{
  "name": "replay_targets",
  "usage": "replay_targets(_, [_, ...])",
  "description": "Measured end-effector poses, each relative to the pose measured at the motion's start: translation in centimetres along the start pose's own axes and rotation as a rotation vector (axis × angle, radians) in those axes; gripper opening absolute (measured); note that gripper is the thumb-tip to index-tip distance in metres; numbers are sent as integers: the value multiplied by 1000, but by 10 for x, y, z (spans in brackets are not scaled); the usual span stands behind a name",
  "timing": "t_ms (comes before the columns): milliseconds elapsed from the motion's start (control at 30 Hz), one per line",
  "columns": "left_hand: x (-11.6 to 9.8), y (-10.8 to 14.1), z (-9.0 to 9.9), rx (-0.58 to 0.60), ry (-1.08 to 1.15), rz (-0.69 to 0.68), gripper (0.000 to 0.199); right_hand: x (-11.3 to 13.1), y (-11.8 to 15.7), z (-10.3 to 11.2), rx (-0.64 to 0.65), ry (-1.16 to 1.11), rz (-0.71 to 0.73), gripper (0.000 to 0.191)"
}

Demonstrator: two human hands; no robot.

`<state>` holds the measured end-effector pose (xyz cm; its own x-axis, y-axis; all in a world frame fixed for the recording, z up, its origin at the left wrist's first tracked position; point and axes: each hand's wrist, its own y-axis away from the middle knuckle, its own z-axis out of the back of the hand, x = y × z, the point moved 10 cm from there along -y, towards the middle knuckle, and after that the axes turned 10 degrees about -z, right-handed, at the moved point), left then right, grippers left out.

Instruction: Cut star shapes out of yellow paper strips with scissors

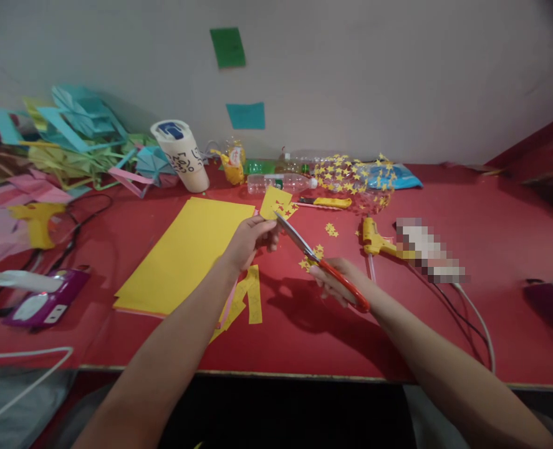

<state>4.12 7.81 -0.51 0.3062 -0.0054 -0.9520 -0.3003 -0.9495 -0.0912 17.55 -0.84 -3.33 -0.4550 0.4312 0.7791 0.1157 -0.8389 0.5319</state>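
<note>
Pinched in my left hand [252, 240] is a small piece of yellow paper [274, 201] with star shapes cut out of part of it. My right hand [335, 280] grips red-handled scissors [299, 237], whose blade tips meet the paper just beside my left fingers. Beneath and near my right hand lie small yellow paper stars [304, 264], with another little cluster of stars [331, 230] farther back. Left of my hands rests a stack of yellow paper sheets [182, 255]. In front of it lie yellow paper strips [254, 296] with faint star outlines.
Plastic bottles [276, 183] lie along the wall, one covered in yellow stars. A yellow utility knife [331, 202] lies before them. At right is a yellow glue gun [372, 237]; at left, another glue gun [40, 221], a purple power strip [47, 299], a white tumbler [182, 156] and folded coloured paper [84, 118].
</note>
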Motion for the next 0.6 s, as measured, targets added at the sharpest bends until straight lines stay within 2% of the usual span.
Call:
replay_targets(200, [-10,-1,2,-35,-14,-116,12,-4,-5,2,-26,12,24,50])
replay_targets(433, [-10,-3,5,-43,-33,-125,13,-8,-7,1,-24,-11,6,50])
replay_targets(600, [-14,-3,6,-54,-54,-191,15,-3,-4,1,-22,-15,31,48])
